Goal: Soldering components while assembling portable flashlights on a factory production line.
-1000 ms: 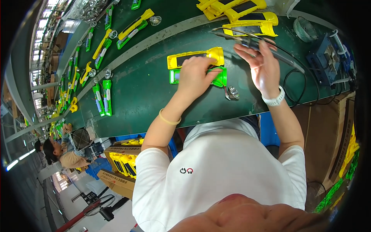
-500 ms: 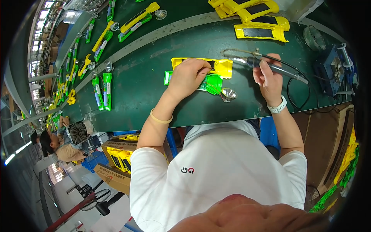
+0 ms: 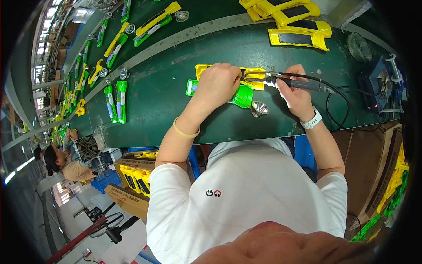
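Observation:
My right hand (image 3: 300, 96) grips the dark handle of a soldering iron (image 3: 310, 84), which has a metal feed piece near its front. Its tip points left, over the yellow half shell (image 3: 257, 71) of a flashlight, close to my left fingertips. My left hand (image 3: 218, 84) is closed in a pinch above that shell, on a thin wire mostly hidden by the fingers. Below it lies a green flashlight housing (image 3: 244, 95), partly covered by the same hand. A round reflector lamp head (image 3: 260, 108) rests at the housing's right end, on the green bench (image 3: 176, 105).
Several yellow shells with dark panels (image 3: 299, 38) lie at the back right. A blue soldering station (image 3: 372, 83) stands on the right, its black cable looping over the bench. Two green housings (image 3: 116, 102) lie on the left. Further left, a co-worker (image 3: 72, 163) sits beside a fan (image 3: 86, 148).
My right hand has brought the soldering iron left and turned it, so its tip reaches the yellow shell. My left hand has shifted slightly and stays pinched over the shell.

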The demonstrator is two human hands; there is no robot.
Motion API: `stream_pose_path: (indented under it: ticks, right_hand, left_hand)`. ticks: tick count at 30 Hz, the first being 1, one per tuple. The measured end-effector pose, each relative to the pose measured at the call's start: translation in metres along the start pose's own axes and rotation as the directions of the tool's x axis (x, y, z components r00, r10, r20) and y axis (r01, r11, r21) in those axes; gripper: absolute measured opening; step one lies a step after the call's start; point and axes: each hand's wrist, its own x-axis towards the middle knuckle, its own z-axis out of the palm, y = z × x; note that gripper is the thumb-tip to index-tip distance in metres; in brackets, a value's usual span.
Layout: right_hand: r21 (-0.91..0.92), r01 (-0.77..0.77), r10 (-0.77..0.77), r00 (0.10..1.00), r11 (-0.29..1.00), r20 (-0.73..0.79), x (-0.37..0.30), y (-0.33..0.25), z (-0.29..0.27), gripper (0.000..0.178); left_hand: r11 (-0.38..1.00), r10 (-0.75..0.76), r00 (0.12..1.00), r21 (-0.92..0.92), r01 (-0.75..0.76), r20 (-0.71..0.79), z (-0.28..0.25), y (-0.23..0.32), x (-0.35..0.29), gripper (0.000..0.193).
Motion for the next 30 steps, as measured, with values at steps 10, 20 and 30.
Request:
stream_pose_path:
  ticks: [10,20,30]
  right_hand:
    - [0.217,0.109,-0.080,0.987,0.970,-0.140,0.003,-0.008,-0.002,0.018]
    - [0.316,-0.040,0.040,0.999,0.948,0.004,0.020,-0.005,0.012,0.023]
    - [0.376,0.064,0.007,0.983,0.925,-0.183,-0.012,-0.004,0.004,0.028]
  left_hand:
    - [0.999,0.026,1.000,0.026,-0.025,-0.018,-0.001,-0.001,0.000,0.006]
    - [0.995,0.099,0.995,-0.003,-0.099,-0.008,0.006,0.008,0.001,0.008]
    - [0.991,0.118,0.987,0.070,-0.110,-0.113,0.010,0.038,-0.010,0.009]
